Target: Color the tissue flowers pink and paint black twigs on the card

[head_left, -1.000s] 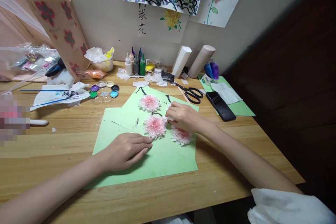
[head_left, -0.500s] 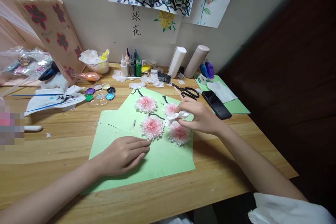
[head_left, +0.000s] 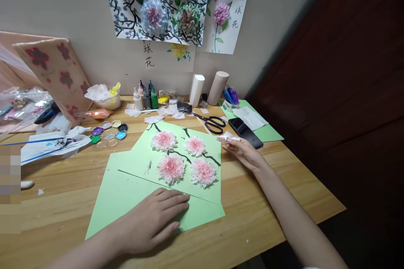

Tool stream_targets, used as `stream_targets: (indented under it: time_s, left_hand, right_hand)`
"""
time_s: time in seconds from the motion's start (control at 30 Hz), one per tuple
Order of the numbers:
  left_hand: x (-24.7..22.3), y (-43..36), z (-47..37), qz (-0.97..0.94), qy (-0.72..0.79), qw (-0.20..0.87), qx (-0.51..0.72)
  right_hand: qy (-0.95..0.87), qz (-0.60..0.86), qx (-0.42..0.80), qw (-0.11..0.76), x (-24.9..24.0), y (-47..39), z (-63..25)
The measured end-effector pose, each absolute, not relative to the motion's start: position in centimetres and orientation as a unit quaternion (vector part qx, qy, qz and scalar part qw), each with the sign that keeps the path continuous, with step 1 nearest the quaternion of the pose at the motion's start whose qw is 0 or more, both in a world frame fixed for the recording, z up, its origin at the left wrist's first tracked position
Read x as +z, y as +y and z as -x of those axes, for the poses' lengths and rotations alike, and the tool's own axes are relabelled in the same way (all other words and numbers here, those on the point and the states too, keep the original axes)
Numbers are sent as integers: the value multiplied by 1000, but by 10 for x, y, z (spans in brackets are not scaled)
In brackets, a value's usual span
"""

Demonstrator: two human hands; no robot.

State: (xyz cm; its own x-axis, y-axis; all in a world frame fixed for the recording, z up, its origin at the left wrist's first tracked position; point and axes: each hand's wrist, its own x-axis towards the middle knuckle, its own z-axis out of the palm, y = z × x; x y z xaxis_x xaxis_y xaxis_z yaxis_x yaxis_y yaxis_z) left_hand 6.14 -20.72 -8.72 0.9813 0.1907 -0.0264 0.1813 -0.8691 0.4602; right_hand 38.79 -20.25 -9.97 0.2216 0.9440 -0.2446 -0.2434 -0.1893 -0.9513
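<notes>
Two overlapping sheets of green paper (head_left: pixel 109 193) lie on the table, with several pink-and-white paper flowers (head_left: pixel 171 169) and black painted branches (head_left: pixel 179 154) on the upper sheet. My left hand (head_left: pixel 154 218) rests flat on the lower sheet below the flowers, its fingers stretched out and holding nothing. Just off the paper's right edge, my right hand (head_left: pixel 241 151) holds a crumpled white tissue (head_left: pixel 229 135) between its fingers. A dark smudge (head_left: pixel 148 167) marks the green paper left of the flowers.
Black-handled scissors (head_left: pixel 213 124) and a black phone (head_left: pixel 244 131) lie beyond my right hand. Paint pots (head_left: pixel 96 131), a stained tissue (head_left: pixel 53 143) and paint bottles (head_left: pixel 147 100) stand at the left and back. Flower pictures (head_left: pixel 154 17) hang on the wall.
My right hand has moved from the flowers to the right, off the paper, with the tissue. My left hand still lies on the green paper, a little farther from the flowers. The view has shifted.
</notes>
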Motion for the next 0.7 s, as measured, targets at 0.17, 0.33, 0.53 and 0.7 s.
stream_targets:
  time_s: [0.17,0.33,0.53,0.7]
  left_hand:
    - [-84,-208,-76,-960,103,257,33]
    - [-86,-206,-95,-961,119,246,42]
    - [-85,-209,-107,-958,136,239,81]
    - [-72,-220,-90,-944,173,247,132]
  right_hand:
    - [-388,588,439,558,-101,-203,-389]
    - [-491,624,326,512,-96,-207,-392]
    - [-533,645,257,483,-89,-216,-382]
    - [-539,599,310,504,-88,-222,-361]
